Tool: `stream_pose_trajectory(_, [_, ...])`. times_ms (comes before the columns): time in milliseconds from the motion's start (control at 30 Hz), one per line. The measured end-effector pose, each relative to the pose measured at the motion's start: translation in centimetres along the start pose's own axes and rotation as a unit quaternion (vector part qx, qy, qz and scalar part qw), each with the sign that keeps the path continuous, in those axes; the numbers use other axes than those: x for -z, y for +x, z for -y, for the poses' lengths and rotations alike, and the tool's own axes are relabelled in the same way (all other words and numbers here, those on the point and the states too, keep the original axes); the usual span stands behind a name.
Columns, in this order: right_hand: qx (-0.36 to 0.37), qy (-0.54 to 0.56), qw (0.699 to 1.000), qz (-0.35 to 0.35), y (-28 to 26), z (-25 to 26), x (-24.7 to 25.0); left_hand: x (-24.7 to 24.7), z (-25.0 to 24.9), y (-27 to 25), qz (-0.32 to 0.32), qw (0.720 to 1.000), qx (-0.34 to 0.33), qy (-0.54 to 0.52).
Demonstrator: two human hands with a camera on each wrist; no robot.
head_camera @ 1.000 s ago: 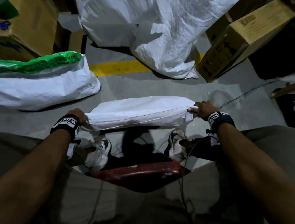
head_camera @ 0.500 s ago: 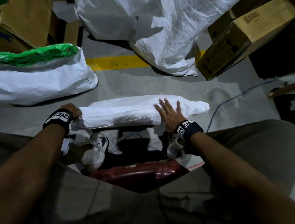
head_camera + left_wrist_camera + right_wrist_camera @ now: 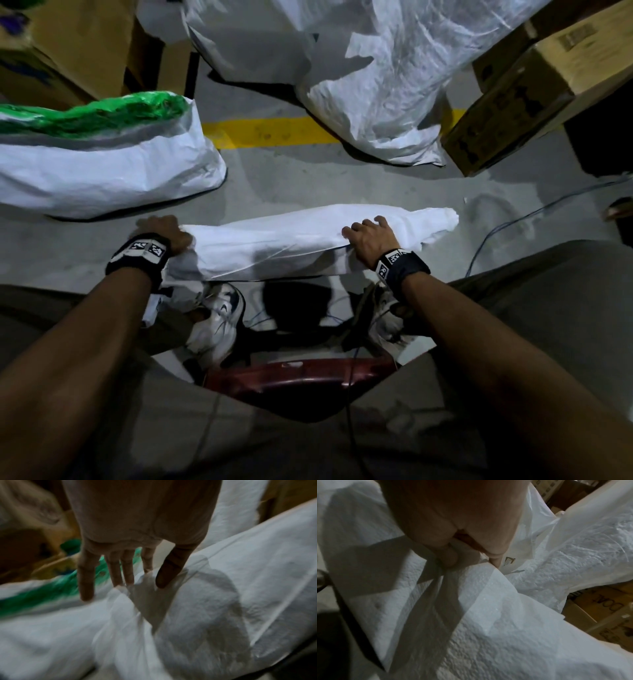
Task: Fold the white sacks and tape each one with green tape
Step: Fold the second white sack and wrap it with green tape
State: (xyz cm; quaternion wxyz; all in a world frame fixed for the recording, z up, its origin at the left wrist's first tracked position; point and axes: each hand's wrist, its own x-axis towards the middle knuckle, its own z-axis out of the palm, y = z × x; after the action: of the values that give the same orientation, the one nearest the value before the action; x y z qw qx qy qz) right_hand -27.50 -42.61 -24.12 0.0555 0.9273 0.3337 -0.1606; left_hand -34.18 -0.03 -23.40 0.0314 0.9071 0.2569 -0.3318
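Note:
A white sack [image 3: 274, 240], folded into a long narrow bundle, lies across the grey floor just beyond my shoes. My left hand [image 3: 161, 228] holds its left end; in the left wrist view the thumb and fingers of my left hand [image 3: 137, 580] pinch a fold of the sack [image 3: 205, 615]. My right hand [image 3: 368, 233] sits right of the middle with curled fingers. In the right wrist view my right hand [image 3: 458, 559] bunches a fold of the sack [image 3: 488, 615]. The sack's right end [image 3: 435, 222] sticks out loose. No tape roll shows.
A filled white sack with green material on top [image 3: 96, 113] lies at the left. A heap of loose white sacks [image 3: 376, 85] sits at the back, cardboard boxes [image 3: 531, 102] at the right. A blue cable [image 3: 513, 222] and a red stool edge [image 3: 298, 377] are near my feet.
My right hand left the sack's right end, lay flat on its middle, and now curls on the near edge. The left hand has kept hold of the left end.

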Motion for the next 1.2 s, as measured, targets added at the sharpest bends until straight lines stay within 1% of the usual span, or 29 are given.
stream_pose_trajectory(33, [-0.006,0.003,1.0,0.017,0.2,0.0,0.1,0.1,-1.1,-1.1,-0.039,0.999,0.009,0.032])
stream_pose_trajectory(67, [-0.012,0.004,1.0,0.027,0.5,0.0,0.1,0.0,-2.5,-2.3,-0.075,0.995,-0.01,0.064])
stream_pose_trajectory(100, [-0.017,0.001,0.999,0.029,0.6,0.0,0.2,-0.3,-4.2,-3.3,-0.106,0.988,-0.067,0.092])
stream_pose_trajectory(167, [-0.023,0.001,1.0,0.017,0.9,0.0,0.1,-1.4,-8.2,-5.7,-0.137,0.958,-0.212,0.137])
stream_pose_trajectory(200, [-0.023,0.005,1.0,0.009,1.1,0.0,0.1,-2.4,-10.0,-6.2,-0.136,0.943,-0.26,0.157])
stream_pose_trajectory(233, [-0.023,0.007,1.0,0.001,1.1,0.0,0.3,-3.3,-11.9,-6.9,-0.135,0.933,-0.279,0.182])
stream_pose_trajectory(300, [-0.02,0.006,1.0,-0.013,1.1,0.0,0.7,-4.7,-14.9,-7.8,-0.142,0.93,-0.268,0.209])
stream_pose_trajectory(367, [-0.014,-0.006,1.0,-0.011,0.9,0.1,1.0,-5.2,-16.3,-8.1,-0.164,0.934,-0.266,0.172])
stream_pose_trajectory(400, [-0.012,-0.011,1.0,-0.003,0.7,0.2,1.1,-5.2,-16.4,-8.0,-0.158,0.939,-0.265,0.153])
stream_pose_trajectory(467, [-0.005,-0.008,1.0,0.018,0.4,0.5,1.0,-4.8,-16.2,-7.6,-0.133,0.944,-0.269,0.134])
stream_pose_trajectory(533, [0.008,0.023,0.999,0.035,0.4,0.7,0.4,-4.5,-15.9,-7.5,-0.099,0.948,-0.272,0.13])
stream_pose_trajectory(633, [0.024,0.049,0.997,0.045,0.3,1.1,-0.8,-4.8,-15.9,-7.1,-0.063,0.949,-0.283,0.126])
stream_pose_trajectory(700, [0.014,0.061,0.997,0.051,0.1,1.1,-1.7,-5.5,-15.7,-6.7,-0.027,0.95,-0.294,0.101])
stream_pose_trajectory(767, [-0.009,0.073,0.995,0.066,0.0,1.1,-2.2,-6.0,-15.3,-6.6,0.012,0.952,-0.302,0.042])
stream_pose_trajectory(800, [-0.017,0.077,0.994,0.074,0.1,1.2,-2.2,-6.2,-15.1,-6.5,0.015,0.953,-0.303,0.026])
stream_pose_trajectory(833, [-0.024,0.08,0.994,0.074,0.3,1.3,-2.2,-6.3,-14.8,-6.5,0.003,0.953,-0.304,0.02])
stream_pose_trajectory(900, [-0.034,0.089,0.992,0.083,0.7,1.7,-1.6,-6.4,-14.3,-6.3,-0.031,0.953,-0.3,0.031])
stream_pose_trajectory(967, [-0.037,0.094,0.991,0.089,1.1,2.0,-1.2,-6.4,-14.1,-6.2,-0.044,0.955,-0.291,0.048])
stream_pose_trajectory(1000, [-0.037,0.087,0.992,0.078,1.2,2.1,-1.3,-6.3,-14.1,-6.1,-0.045,0.955,-0.287,0.053])
stream_pose_trajectory(1033, [-0.033,0.07,0.996,0.038,1.2,2.3,-1.4,-6.1,-14.2,-6.0,-0.048,0.956,-0.284,0.057])
stream_pose_trajectory(1100, [-0.014,0.04,0.996,-0.073,1.2,2.4,-1.4,-5.7,-14.5,-5.6,-0.053,0.958,-0.278,0.055])
stream_pose_trajectory(1133, [0.011,0.028,0.993,-0.112,1.2,2.4,-1.4,-5.5,-14.5,-5.3,-0.046,0.959,-0.276,0.046])
stream_pose_trajectory(1200, [0.079,-0.007,0.991,-0.11,1.2,2.9,-1.7,-5.1,-14.6,-4.7,-0.022,0.963,-0.269,0.012])
